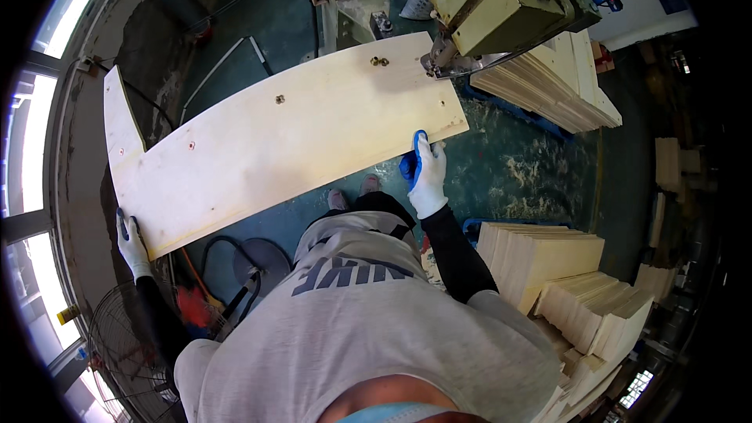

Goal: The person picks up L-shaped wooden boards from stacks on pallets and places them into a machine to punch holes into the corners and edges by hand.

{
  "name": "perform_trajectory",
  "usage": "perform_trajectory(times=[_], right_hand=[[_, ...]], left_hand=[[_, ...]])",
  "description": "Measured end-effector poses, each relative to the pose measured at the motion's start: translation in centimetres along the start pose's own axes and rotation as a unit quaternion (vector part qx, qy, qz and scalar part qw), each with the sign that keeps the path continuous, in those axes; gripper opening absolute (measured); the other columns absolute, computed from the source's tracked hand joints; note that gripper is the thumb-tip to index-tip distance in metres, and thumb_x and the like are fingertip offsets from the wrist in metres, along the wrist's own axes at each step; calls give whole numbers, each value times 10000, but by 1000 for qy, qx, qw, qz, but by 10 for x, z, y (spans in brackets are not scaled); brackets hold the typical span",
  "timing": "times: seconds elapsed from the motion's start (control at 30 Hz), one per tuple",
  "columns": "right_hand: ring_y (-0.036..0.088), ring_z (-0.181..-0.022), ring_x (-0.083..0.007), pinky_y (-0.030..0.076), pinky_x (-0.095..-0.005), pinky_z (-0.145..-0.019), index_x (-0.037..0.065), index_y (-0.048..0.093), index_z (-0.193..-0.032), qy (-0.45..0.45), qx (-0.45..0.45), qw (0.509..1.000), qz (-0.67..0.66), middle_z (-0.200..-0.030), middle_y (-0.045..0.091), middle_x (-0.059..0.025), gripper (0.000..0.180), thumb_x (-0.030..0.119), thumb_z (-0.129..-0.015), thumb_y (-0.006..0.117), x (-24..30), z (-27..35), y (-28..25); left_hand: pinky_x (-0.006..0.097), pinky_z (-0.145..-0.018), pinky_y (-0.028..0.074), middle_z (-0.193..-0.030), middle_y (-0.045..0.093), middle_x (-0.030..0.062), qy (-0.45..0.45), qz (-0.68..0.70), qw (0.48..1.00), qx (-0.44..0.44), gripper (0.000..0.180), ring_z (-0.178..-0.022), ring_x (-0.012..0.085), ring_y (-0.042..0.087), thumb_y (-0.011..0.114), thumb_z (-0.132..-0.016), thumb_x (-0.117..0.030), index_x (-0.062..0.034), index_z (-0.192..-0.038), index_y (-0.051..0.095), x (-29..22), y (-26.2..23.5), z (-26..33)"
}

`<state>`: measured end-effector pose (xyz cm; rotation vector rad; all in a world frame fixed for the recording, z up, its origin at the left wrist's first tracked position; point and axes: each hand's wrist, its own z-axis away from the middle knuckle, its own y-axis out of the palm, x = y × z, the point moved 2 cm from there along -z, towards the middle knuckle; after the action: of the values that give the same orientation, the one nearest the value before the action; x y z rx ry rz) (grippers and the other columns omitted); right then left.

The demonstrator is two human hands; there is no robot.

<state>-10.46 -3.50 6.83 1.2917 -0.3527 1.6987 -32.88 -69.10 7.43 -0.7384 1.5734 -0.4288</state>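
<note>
A long, pale plywood panel (274, 141) with a curved far edge and an upright arm at its left end stretches across in front of me. Several small metal inserts are set in its face. My left hand (131, 244), in a white and dark-palmed glove, grips the panel's near left corner. On the near edge towards the right end, my right hand (428, 176), in a white and blue glove, holds the panel with the thumb on top. The panel's far right corner lies under the metal tip (442, 61) of a green machine (509, 8).
Stacked plywood panels (548, 82) stand beyond the machine on a blue pallet. More plywood stacks (540, 258) are close by my right elbow. A wire fan (129, 337) and a round grey base (262, 262) with a black hose sit at lower left. Windows line the left wall.
</note>
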Motion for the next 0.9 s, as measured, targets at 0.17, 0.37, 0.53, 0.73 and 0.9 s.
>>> perform_trajectory(times=[0.17, 0.37, 0.53, 0.73, 0.9], right_hand=[[492, -512, -44, 362, -200, -458, 142, 603, -996, -6, 33, 999, 11, -723, 554, 54, 200, 341, -994, 627, 12, -20, 15], [496, -525, -62, 373, -220, -462, 112, 584, -997, -28, 37, 998, 40, -740, 531, 39, 226, 338, -1005, 592, 7, -47, 25], [540, -555, -49, 408, -201, -476, 85, 614, -1110, 14, 22, 997, 74, -818, 620, 39, 261, 322, -1002, 609, 4, -43, 27], [498, -521, -42, 395, -214, -435, 109, 601, -991, 49, 39, 992, 113, -765, 578, 36, 251, 358, -983, 640, 11, -49, 24], [531, -629, -33, 434, -198, -510, 110, 629, -1077, 50, 63, 991, 104, -823, 589, 49, 246, 338, -985, 630, 7, -49, 19]], left_hand=[[303, -1134, 359, -1518, 502, 121, 15, -29, 999, -6, 532, -1363, 190, 485, 596, -1008, -194, 34, -1471, 467, 8, 5, -12], [281, -1110, 382, -1519, 498, 104, -7, 70, 997, -21, 544, -1347, 165, 487, 596, -1013, -187, 28, -1488, 444, 17, 12, -19], [261, -1076, 406, -1518, 498, 90, -9, 31, 999, -22, 544, -1319, 150, 507, 584, -1023, -192, 31, -1496, 431, 15, 5, -23], [308, -1111, 378, -1506, 521, 129, 5, -73, 997, -12, 568, -1341, 202, 514, 593, -1009, -287, -14, -1489, 462, -11, 17, -25], [312, -1129, 363, -1513, 514, 126, 6, -87, 996, -6, 558, -1359, 209, 502, 595, -1006, -272, -20, -1487, 468, -2, 12, -25]])
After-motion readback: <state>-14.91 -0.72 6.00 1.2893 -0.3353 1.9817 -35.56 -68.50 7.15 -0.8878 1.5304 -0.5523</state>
